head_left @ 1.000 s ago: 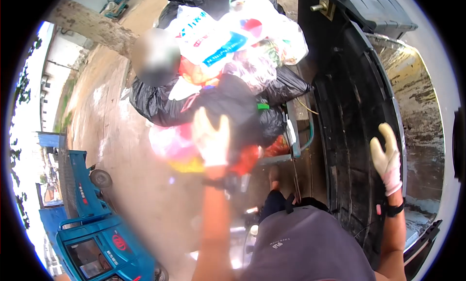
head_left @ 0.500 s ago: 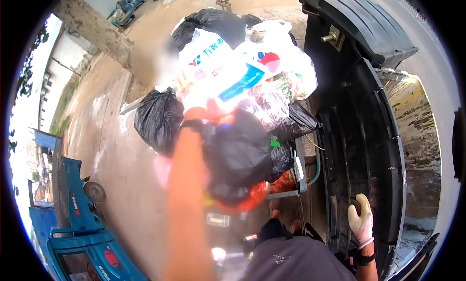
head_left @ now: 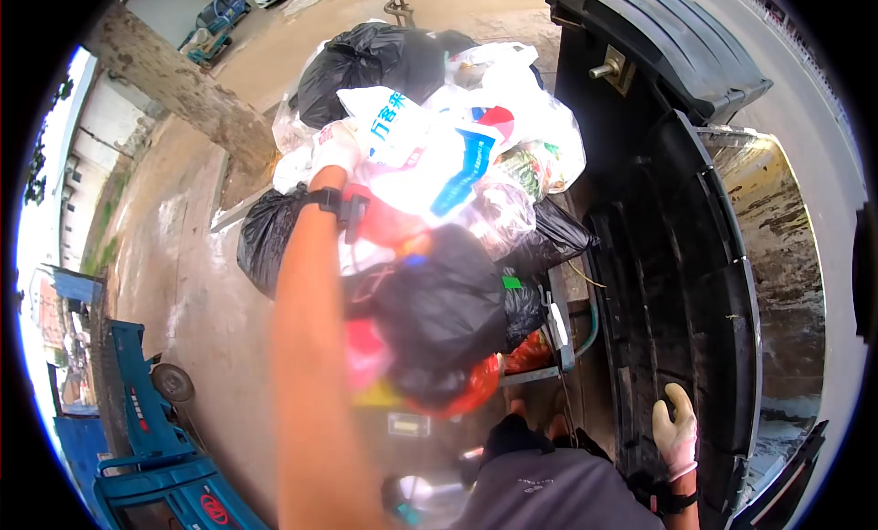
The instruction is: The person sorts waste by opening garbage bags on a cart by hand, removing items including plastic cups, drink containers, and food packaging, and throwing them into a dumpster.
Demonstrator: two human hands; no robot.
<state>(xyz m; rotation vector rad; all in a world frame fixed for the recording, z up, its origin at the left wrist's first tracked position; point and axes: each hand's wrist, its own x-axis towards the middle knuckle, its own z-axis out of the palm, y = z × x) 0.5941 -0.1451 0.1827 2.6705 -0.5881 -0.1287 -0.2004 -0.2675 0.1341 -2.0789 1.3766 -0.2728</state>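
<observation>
Head view: the white printed bag [head_left: 416, 155] lies just right of the left hand [head_left: 337, 149], its long axis slanting from that hand's far side rightward and back toward the body. The left hand is much the nearer and overlaps the bag's edge, but with glare and blur there I cannot tell whether it grips. The right hand [head_left: 675, 434] is empty, its fingers parted, well apart from the bag and in front of a black ribbed panel [head_left: 668, 228]. Between the hands bulges a large black bag [head_left: 448, 301]; beyond the left hand sits another dark sack [head_left: 361, 68].
</observation>
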